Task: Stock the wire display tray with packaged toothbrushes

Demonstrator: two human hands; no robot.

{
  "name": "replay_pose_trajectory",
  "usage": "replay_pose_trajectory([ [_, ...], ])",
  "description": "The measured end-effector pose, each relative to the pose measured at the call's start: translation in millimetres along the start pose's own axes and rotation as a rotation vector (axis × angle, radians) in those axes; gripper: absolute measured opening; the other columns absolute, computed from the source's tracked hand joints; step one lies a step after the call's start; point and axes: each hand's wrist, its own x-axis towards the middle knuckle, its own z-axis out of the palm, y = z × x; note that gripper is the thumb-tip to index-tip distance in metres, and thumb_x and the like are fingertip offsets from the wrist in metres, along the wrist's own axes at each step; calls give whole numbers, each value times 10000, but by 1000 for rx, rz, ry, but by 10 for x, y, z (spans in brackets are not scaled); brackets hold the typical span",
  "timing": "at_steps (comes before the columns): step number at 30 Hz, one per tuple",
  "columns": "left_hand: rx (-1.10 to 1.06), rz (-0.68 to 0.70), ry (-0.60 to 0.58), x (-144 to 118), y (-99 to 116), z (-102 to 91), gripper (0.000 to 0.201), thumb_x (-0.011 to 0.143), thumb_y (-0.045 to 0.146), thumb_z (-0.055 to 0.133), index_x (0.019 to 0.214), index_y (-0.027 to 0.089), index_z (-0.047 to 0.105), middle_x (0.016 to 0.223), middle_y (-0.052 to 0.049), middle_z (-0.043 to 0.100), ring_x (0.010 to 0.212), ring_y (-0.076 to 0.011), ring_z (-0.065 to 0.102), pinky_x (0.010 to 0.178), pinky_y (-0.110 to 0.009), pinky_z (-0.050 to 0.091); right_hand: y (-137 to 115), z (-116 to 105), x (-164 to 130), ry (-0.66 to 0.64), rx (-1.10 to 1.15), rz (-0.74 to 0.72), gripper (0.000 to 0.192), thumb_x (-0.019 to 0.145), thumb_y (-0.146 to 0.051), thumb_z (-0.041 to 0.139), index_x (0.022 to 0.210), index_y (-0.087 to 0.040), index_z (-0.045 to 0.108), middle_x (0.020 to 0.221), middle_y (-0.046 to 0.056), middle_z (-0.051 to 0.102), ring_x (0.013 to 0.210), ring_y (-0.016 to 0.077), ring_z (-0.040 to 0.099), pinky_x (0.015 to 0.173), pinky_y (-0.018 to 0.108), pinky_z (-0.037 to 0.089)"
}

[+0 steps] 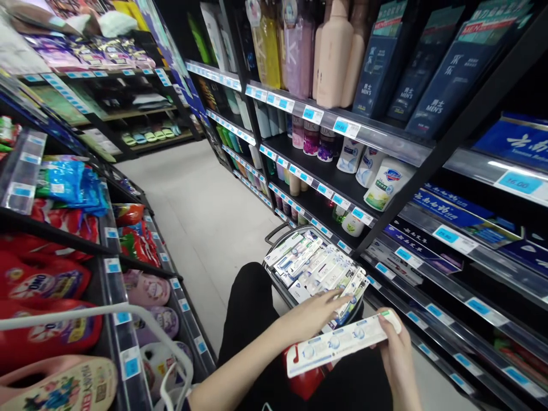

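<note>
My right hand [396,337] grips one end of a long white toothpaste box [338,343] printed with the numbers 1, 2 and 3, held slanting above my lap. My left hand [314,314] reaches over a dark shopping basket [280,288], fingers stretched out on the near packs; whether they touch or pinch one is hard to tell. White oral-care boxes [319,274] and slim toothbrush packs [302,257] fill the basket in rows. A red object [306,379] shows partly below the box I hold.
Shelves with price tags rise at the right, bearing pump bottles [334,54], blue men's boxes [372,74] and blue cartons [445,208]. Red detergent bottles [47,285] line the left shelf. A white curved bar [141,311] crosses the lower left. Pale floor [180,194] runs between.
</note>
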Motion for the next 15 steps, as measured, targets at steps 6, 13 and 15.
replay_pose_trajectory([
  [6, -3, -146, -369, -35, -61, 119, 595, 810, 536, 495, 1284, 181, 440, 1123, -116, 630, 949, -238, 628, 769, -300, 501, 247, 93, 131, 72, -292, -97, 522, 712, -621, 564, 899, -136, 520, 660, 26, 572, 530, 123, 507, 501, 218, 417],
  [13, 153, -485, 111, 247, -773, 11, 474, 893, 508, 278, 1078, 130, 495, 972, -140, 651, 804, -207, 627, 662, -281, 464, 520, 33, 277, -85, -715, -119, 721, 798, -650, 421, 1340, -175, 386, 1227, 124, 522, 997, 220, 585, 894, 355, 485],
  [15, 258, -679, 288, 452, -1190, -267, 460, 894, 482, 310, 1108, 113, 480, 999, -154, 654, 862, -226, 625, 703, -295, 460, 784, -115, 278, 35, -1031, -177, 697, 808, -629, 399, 1319, -157, 448, 1265, 138, 492, 1146, 295, 496, 968, 435, 428],
])
